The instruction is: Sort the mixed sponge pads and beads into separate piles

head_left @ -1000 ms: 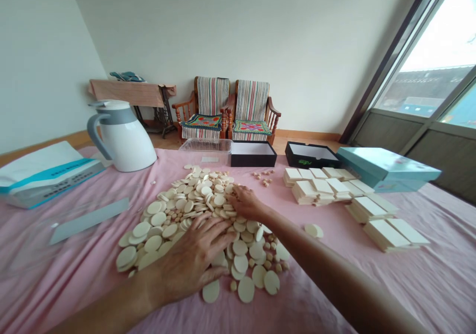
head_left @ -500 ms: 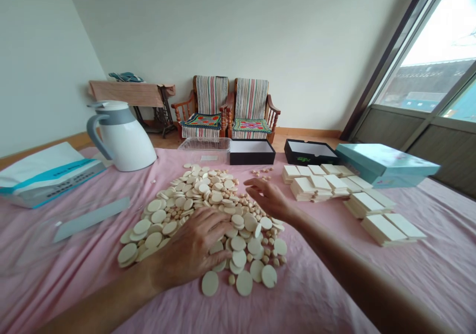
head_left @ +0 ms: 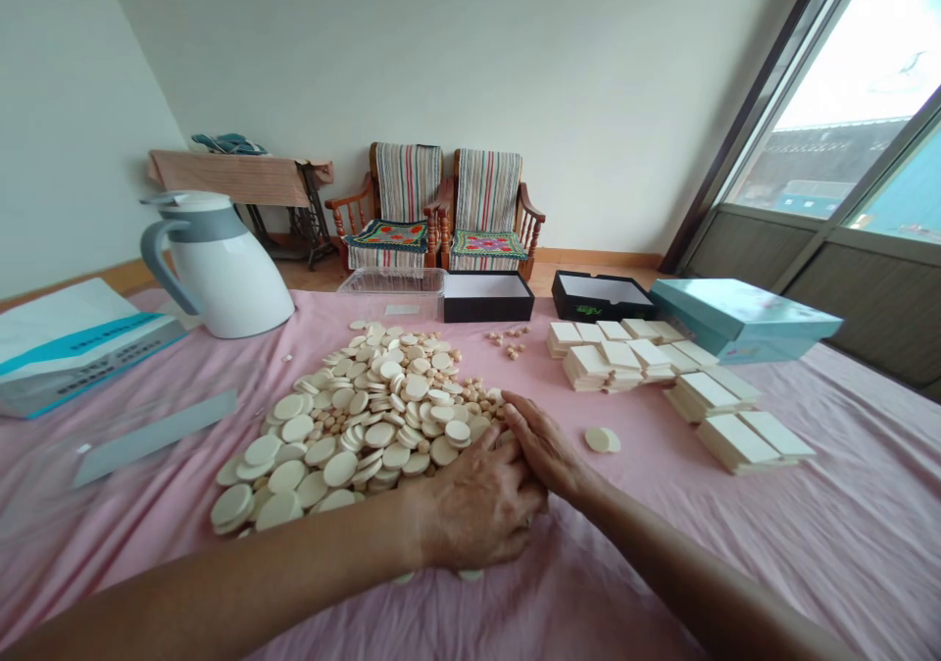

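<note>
The left hand (head_left: 477, 509) and right hand (head_left: 540, 450) are shown open, gripping nothing, pressed against the near edge of a mixed heap of cream discs (head_left: 382, 416), left unsorted, with rectangular cream pieces (head_left: 624, 362) already stacked at right.

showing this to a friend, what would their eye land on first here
The big heap of round cream discs in the middle of the pink cloth stands out first, with the left hand and right hand resting at its near edge. To the right sit neat stacks of cream rectangular pieces, and at back left stands a large white jug.
</note>
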### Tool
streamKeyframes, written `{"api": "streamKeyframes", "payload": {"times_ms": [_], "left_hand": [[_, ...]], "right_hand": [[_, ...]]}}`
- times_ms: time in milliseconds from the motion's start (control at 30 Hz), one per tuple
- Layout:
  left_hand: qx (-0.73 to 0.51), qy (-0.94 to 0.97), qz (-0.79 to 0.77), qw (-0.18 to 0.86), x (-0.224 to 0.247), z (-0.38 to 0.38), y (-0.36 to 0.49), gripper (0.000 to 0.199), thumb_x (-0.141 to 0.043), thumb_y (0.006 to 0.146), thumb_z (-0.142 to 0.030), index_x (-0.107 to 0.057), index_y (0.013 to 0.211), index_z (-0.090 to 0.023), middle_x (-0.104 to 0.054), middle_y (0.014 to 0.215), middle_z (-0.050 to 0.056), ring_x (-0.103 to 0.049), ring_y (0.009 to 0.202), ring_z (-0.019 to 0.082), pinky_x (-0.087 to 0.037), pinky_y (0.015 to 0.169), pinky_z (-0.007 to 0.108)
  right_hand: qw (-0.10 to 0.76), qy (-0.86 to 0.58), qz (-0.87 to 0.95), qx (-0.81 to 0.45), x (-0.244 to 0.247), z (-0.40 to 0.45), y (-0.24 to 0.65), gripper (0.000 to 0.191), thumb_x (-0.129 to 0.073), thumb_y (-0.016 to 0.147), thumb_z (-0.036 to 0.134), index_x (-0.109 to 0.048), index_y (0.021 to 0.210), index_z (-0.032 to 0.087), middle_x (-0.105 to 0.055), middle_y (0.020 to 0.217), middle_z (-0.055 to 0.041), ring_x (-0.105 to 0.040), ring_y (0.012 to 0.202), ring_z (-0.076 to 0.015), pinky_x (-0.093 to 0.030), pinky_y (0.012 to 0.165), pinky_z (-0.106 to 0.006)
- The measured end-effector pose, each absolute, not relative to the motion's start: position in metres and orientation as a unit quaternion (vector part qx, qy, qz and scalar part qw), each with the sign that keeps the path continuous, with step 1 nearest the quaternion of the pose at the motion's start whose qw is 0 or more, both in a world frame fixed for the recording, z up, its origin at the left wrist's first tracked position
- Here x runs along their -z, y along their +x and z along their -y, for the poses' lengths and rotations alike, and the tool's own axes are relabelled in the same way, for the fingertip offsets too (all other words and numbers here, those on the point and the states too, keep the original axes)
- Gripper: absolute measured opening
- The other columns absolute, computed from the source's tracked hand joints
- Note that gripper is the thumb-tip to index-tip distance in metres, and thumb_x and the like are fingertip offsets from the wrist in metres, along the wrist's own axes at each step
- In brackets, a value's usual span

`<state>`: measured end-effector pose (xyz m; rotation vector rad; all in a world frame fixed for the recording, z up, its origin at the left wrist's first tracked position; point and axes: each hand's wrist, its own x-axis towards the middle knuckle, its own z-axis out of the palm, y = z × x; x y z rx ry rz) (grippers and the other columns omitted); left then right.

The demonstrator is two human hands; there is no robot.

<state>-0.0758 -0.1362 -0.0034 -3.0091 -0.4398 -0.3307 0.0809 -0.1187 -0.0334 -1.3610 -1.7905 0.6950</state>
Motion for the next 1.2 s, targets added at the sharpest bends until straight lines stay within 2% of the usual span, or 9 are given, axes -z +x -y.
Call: {"api": "streamKeyframes", "payload": {"times_ms": [167,367,533,667,733,867,967,1067,1200], "left_hand": [[0.140,-0.974,0.175,0.041,0.006,0.135,-0.090,0.028,-0.057,0.087,-0.036,-0.060,0.107,-0.017,-0.065,0.110,0.010,-0.048,0.116,0.030,-0.025,0.108,0.053],[0.127,-0.969,0.210,0.040,0.005,0.137,-0.109,0.034,-0.063,0.082,-0.036,-0.059,0.110,-0.018,-0.063,0.116,0.009,-0.047,0.119,0.031,-0.023,0.110,0.055],[0.139,-0.962,0.232,0.028,0.004,0.139,-0.123,0.031,-0.063,0.082,-0.034,-0.060,0.109,-0.020,-0.062,0.118,0.008,-0.048,0.119,0.029,-0.024,0.111,0.053],[0.153,-0.957,0.245,0.015,0.004,0.141,-0.128,0.033,-0.065,0.080,-0.034,-0.059,0.110,-0.021,-0.061,0.118,0.007,-0.048,0.118,0.027,-0.023,0.113,0.050],[0.163,-0.955,0.249,0.008,0.004,0.141,-0.129,0.030,-0.063,0.082,-0.035,-0.059,0.109,-0.021,-0.060,0.119,0.008,-0.047,0.120,0.027,-0.024,0.113,0.049],[0.158,-0.955,0.251,0.004,0.005,0.141,-0.130,0.031,-0.061,0.084,-0.037,-0.058,0.110,-0.020,-0.058,0.124,0.008,-0.046,0.120,0.026,-0.025,0.112,0.047],[0.158,-0.956,0.249,0.013,0.006,0.142,-0.131,0.033,-0.059,0.086,-0.035,-0.057,0.114,-0.019,-0.059,0.123,0.008,-0.048,0.119,0.025,-0.023,0.113,0.047],[0.160,-0.955,0.248,0.021,0.007,0.142,-0.131,0.033,-0.057,0.087,-0.035,-0.056,0.115,-0.019,-0.059,0.122,0.008,-0.047,0.119,0.025,-0.023,0.113,0.047],[0.151,-0.956,0.252,0.013,0.008,0.141,-0.131,0.033,-0.057,0.086,-0.038,-0.058,0.113,-0.020,-0.059,0.120,0.008,-0.048,0.118,0.026,-0.025,0.111,0.048]], "right_hand": [[0.396,-0.504,0.708,-0.297,0.022,0.115,0.061,0.039,-0.032,0.097,0.043,-0.062,0.105,0.019,-0.067,0.105,-0.0093,-0.059,0.104,-0.0224,-0.045,0.094,-0.037],[0.390,-0.501,0.711,-0.301,0.024,0.105,0.039,0.032,-0.035,0.097,0.039,-0.059,0.105,0.019,-0.065,0.105,-0.0078,-0.057,0.101,-0.0212,-0.043,0.093,-0.036],[0.375,-0.476,0.736,-0.301,0.024,0.100,0.023,0.030,-0.034,0.097,0.038,-0.056,0.090,0.020,-0.061,0.093,-0.0055,-0.055,0.091,-0.0189,-0.044,0.086,-0.034],[0.346,-0.461,0.758,-0.304,0.019,0.098,0.020,0.027,-0.037,0.096,0.038,-0.057,0.098,0.020,-0.061,0.097,-0.0054,-0.055,0.092,-0.0180,-0.044,0.085,-0.032],[0.334,-0.464,0.770,-0.283,0.015,0.091,0.025,0.029,-0.038,0.096,0.039,-0.060,0.096,0.019,-0.063,0.094,-0.0052,-0.055,0.090,-0.0178,-0.043,0.083,-0.031],[0.351,-0.550,0.737,-0.177,0.016,0.057,0.045,0.040,-0.034,0.096,0.040,-0.061,0.075,0.018,-0.061,0.079,-0.0057,-0.055,0.079,-0.0178,-0.042,0.077,-0.030],[0.341,-0.572,0.733,-0.139,0.027,0.031,0.058,0.041,-0.032,0.096,0.038,-0.062,0.077,0.018,-0.061,0.078,-0.0057,-0.056,0.084,-0.0193,-0.042,0.081,-0.031],[0.326,-0.539,0.757,-0.174,0.040,0.024,0.055,0.042,-0.028,0.097,0.038,-0.063,0.084,0.019,-0.065,0.083,-0.0053,-0.058,0.088,-0.0194,-0.043,0.086,-0.032],[0.341,-0.483,0.773,-0.232,0.043,0.041,0.034,0.036,-0.036,0.095,0.039,-0.060,0.112,0.019,-0.062,0.120,-0.0097,-0.054,0.114,-0.0209,-0.039,0.100,-0.036]]}}
